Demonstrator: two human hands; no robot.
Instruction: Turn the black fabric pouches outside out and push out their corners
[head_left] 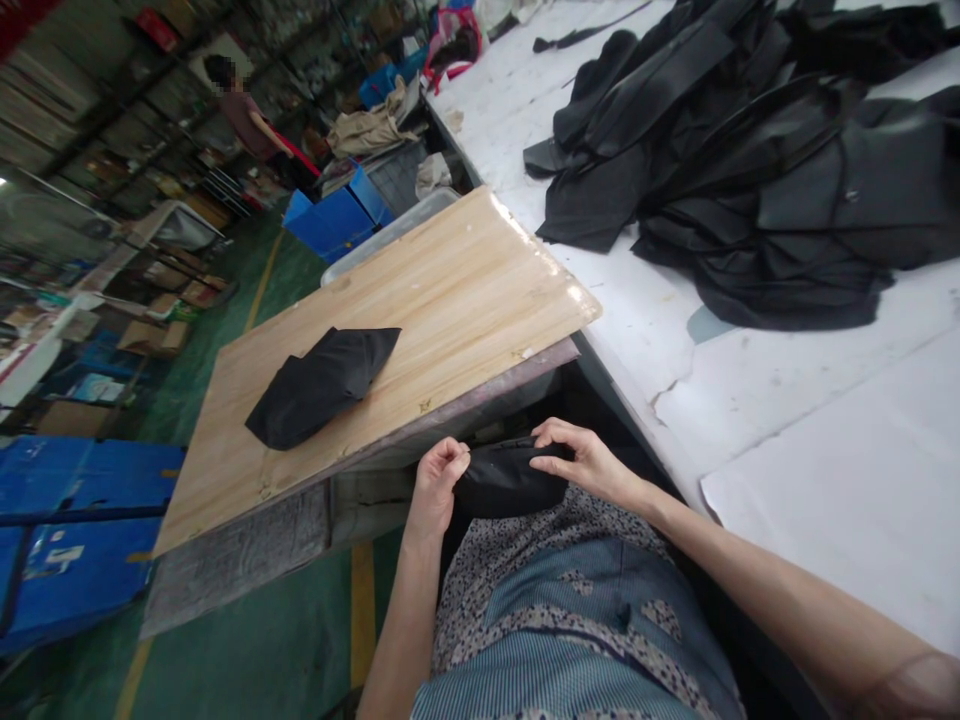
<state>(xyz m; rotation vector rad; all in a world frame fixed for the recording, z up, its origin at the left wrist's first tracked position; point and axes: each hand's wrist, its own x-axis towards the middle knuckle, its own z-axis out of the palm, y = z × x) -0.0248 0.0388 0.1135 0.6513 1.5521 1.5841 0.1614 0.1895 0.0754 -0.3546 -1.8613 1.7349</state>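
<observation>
A piece of black fabric lies over my lap, stretched between both hands. My left hand pinches its left end with the fingertips. At the right end, my right hand has its thumb and forefinger closed about the upper edge, the fingers curled around the cloth. Beyond my hands, a second folded black fabric piece rests on the wooden board. To the right, a large heap of black fabric pieces covers part of the white table.
Blue bins stand behind the board, and blue boxes sit at the left. A person stands in the background near shelves. The table's edge runs close along my right side. Yellow lines mark the green floor.
</observation>
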